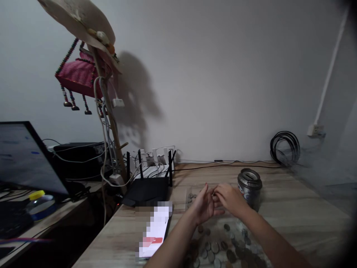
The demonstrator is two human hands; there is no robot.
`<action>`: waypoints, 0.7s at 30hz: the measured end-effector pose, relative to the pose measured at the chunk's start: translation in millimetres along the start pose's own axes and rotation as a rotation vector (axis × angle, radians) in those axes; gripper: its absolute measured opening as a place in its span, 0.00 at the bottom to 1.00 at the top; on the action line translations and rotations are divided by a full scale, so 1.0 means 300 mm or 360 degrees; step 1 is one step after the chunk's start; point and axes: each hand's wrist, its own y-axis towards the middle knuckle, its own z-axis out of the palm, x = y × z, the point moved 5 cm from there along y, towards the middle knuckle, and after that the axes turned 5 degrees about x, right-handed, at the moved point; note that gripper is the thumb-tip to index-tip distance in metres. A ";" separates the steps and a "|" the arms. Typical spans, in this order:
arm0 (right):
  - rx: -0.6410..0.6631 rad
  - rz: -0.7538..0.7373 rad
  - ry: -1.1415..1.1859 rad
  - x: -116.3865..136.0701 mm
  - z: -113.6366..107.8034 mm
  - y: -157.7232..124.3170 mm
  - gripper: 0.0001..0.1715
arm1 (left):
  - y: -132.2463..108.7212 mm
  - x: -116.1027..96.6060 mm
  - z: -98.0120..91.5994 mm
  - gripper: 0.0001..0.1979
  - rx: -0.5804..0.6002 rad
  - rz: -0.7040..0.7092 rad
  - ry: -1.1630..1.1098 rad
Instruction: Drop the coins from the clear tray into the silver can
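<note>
My left hand (205,206) is held palm up above the wooden table, its thumb raised and its fingers loosely stretched. Right over that palm, my right hand (231,200) pinches what appears to be a coin (214,194), mostly covered by the fingertips. Below both hands, many loose coins (214,247) lie spread on a clear plastic surface. Behind the left hand is a clear plastic tray (187,190) with several coins in it. A silver can-shaped coin bank (250,188), with a slot in its lid, stands upright just beyond the right hand.
A lit phone (156,230) lies left of my left forearm. Behind it sits a black router (147,190) with cables. Further left are a monitor (28,160), a yellow-capped bottle (41,206) and a wooden stand (113,123) carrying a hat (86,22) and pink bag (80,76).
</note>
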 end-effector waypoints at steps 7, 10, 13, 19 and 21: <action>-0.0888 0.0700 -0.0447 -0.278 -0.294 -0.088 0.16 | -0.003 0.013 -0.089 0.22 -0.0573 -0.0071 0.0652; -0.0689 0.0872 -0.0496 -0.350 -0.297 -0.093 0.16 | -0.003 0.015 -0.098 0.20 -0.0647 -0.0102 0.0783; -0.0561 0.0929 -0.0506 -0.363 -0.279 -0.088 0.15 | -0.006 -0.013 -0.106 0.18 -0.0747 -0.0008 0.0885; -0.0698 0.0597 -0.0538 -0.267 -0.278 -0.077 0.18 | -0.045 -0.126 -0.146 0.11 -0.1113 0.0404 0.1505; -0.0659 0.0363 -0.0436 -0.199 -0.221 -0.054 0.20 | -0.053 -0.130 -0.158 0.10 -0.1145 0.0409 0.1667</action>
